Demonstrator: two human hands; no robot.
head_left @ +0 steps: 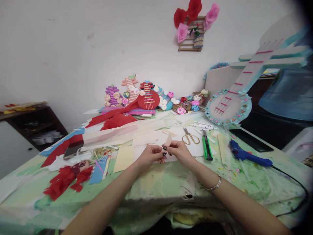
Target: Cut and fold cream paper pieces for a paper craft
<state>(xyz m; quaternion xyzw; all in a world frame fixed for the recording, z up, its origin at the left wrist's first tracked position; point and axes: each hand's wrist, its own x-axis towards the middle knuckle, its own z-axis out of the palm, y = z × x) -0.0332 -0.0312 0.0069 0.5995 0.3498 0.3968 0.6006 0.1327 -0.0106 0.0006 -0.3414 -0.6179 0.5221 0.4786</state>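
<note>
My left hand (152, 154) and my right hand (179, 150) meet over the middle of the paint-stained table (151, 186). Both pinch a small pale cream strip of paper (168, 140) that sticks up between the fingertips. The fingers of both hands are curled closed around its lower end. A silver bracelet (215, 186) sits on my right wrist. Gold-handled scissors (189, 137) lie just behind and to the right of my hands. A green utility knife (206, 147) lies beside the scissors.
A blue glue gun (246, 155) with a black cord lies at the right. Red crepe scraps (66, 179) and coloured paper pieces lie at the left. Small decorated guitar models (146, 96) line the back, with a large one (234, 101) at the right.
</note>
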